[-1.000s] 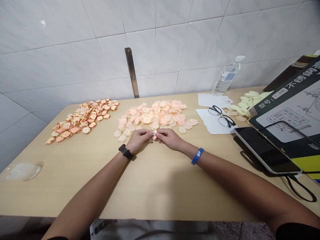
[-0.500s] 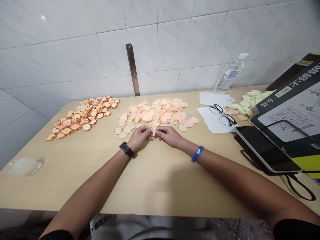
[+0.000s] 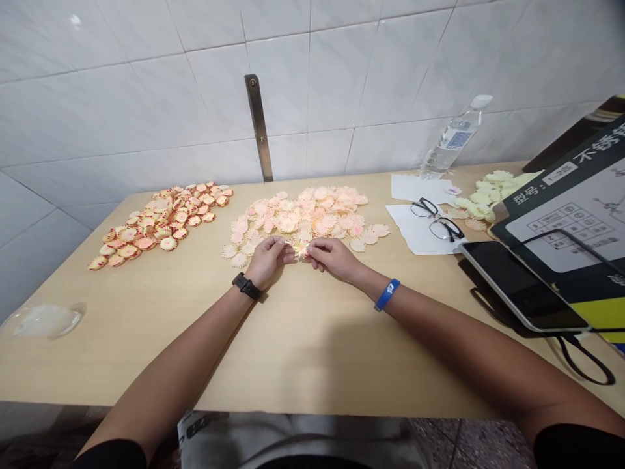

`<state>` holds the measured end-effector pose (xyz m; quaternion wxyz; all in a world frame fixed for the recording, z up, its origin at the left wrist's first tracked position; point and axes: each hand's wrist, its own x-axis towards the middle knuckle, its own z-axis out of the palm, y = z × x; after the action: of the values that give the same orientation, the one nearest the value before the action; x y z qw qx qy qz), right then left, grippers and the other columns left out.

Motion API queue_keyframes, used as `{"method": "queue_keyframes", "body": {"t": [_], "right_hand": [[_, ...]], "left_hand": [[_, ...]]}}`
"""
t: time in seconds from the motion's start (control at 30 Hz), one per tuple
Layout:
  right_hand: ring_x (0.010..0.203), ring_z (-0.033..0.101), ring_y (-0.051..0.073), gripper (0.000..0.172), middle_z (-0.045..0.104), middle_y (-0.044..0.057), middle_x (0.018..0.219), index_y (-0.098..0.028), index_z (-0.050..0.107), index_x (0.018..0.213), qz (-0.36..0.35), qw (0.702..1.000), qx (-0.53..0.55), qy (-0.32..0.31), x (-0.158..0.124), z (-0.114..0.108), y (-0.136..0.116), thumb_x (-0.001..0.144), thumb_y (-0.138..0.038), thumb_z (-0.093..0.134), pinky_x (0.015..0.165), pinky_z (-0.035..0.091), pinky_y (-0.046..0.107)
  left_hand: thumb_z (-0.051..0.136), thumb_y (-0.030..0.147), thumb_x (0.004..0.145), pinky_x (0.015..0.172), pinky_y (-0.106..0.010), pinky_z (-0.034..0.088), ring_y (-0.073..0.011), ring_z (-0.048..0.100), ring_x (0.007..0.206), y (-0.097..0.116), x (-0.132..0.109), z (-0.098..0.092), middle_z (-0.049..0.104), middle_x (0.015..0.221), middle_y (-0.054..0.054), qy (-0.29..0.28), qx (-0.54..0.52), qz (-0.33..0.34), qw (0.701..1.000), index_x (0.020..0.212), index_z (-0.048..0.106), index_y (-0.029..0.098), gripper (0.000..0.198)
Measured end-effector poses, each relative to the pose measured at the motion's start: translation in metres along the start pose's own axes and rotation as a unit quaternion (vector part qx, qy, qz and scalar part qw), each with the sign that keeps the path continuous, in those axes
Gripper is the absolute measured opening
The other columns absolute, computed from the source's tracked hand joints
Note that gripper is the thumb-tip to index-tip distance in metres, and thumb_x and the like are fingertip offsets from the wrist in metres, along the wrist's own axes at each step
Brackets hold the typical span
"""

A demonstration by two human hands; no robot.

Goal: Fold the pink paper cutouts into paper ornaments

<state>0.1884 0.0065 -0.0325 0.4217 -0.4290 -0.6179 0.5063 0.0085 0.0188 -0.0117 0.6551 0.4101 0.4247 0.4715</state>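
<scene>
Between my two hands is a small cream artificial flower piece (image 3: 301, 249) with a scalloped edge and some pink on it. My left hand (image 3: 268, 260), with a black watch at the wrist, pinches its left side. Thumb and fingers of my right hand (image 3: 334, 257) grip its right side; a blue wristband sits on that arm. Just beyond my fingertips lies a loose heap of pale pink flower pieces (image 3: 322, 212). To the left spreads a pile of cream pieces with red edges (image 3: 159, 225).
A tilted water bottle (image 3: 454, 140), white paper (image 3: 415, 238) and glasses (image 3: 442, 228) lie at the back right, near pale green flower pieces (image 3: 493, 192). A phone (image 3: 525, 283) with a cable leans by a dark printed box (image 3: 561, 215). A clear container (image 3: 46, 320) stands at the table's left.
The flower piece has turned and shows more of its face to me. My fingers have shifted slightly around it, and the camera view has moved a little.
</scene>
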Motion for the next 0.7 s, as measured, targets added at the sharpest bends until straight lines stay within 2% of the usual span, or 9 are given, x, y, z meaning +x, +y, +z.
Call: {"method": "queue_keyframes", "body": {"t": [0.17,0.23,0.37,0.57,0.7], "right_hand": [[0.052,0.048,0.009,0.025,0.053,-0.002,0.057,-0.017,0.058,0.066,-0.007,0.997,-0.076,0.009,-0.004,0.005,-0.008,0.085,-0.033,0.054,0.048,0.036,0.021],[0.052,0.047,0.009,0.027,0.052,-0.003,0.055,-0.017,0.057,0.066,-0.014,0.996,-0.093,0.006,-0.006,0.005,-0.011,0.086,-0.034,0.053,0.049,0.035,0.022],[0.053,0.047,0.01,0.027,0.052,-0.002,0.055,-0.017,0.056,0.066,-0.033,0.995,-0.096,0.001,-0.007,0.005,-0.014,0.087,-0.035,0.052,0.051,0.036,0.023],[0.053,0.048,0.01,0.028,0.052,-0.001,0.055,-0.018,0.055,0.065,-0.034,0.998,-0.047,-0.022,-0.005,0.003,-0.01,0.087,-0.036,0.054,0.051,0.039,0.024],[0.052,0.049,0.012,0.031,0.054,0.0,0.06,-0.019,0.055,0.072,-0.092,0.996,0.001,-0.008,-0.014,0.0,-0.012,0.09,-0.044,0.051,0.05,0.041,0.027]], "left_hand": [[0.08,0.033,0.069,0.076,-0.031,0.053,-0.0163,0.066,0.081,0.0,-0.007,0.007,0.07,0.088,-0.007,-0.038,0.104,0.03,0.993,0.093,0.066,0.014,0.033],[0.082,0.032,0.066,0.08,-0.032,0.051,-0.0185,0.064,0.086,0.002,-0.009,0.008,0.071,0.089,-0.007,-0.056,0.148,0.044,0.986,0.09,0.07,0.013,0.033],[0.075,0.041,0.072,0.079,-0.032,0.051,-0.017,0.062,0.076,0.002,-0.009,0.006,0.068,0.075,-0.006,-0.098,0.178,0.036,0.978,0.073,0.071,0.011,0.03],[0.074,0.028,0.074,0.076,-0.033,0.057,-0.0113,0.06,0.061,0.0,-0.003,0.002,0.056,0.06,0.0,-0.007,0.063,-0.01,0.998,0.062,0.059,0.012,0.025],[0.066,0.017,0.078,0.074,-0.03,0.058,-0.0124,0.066,0.067,0.005,0.0,0.003,0.066,0.072,-0.006,0.053,-0.01,-0.046,0.997,0.069,0.058,0.012,0.013]]}}
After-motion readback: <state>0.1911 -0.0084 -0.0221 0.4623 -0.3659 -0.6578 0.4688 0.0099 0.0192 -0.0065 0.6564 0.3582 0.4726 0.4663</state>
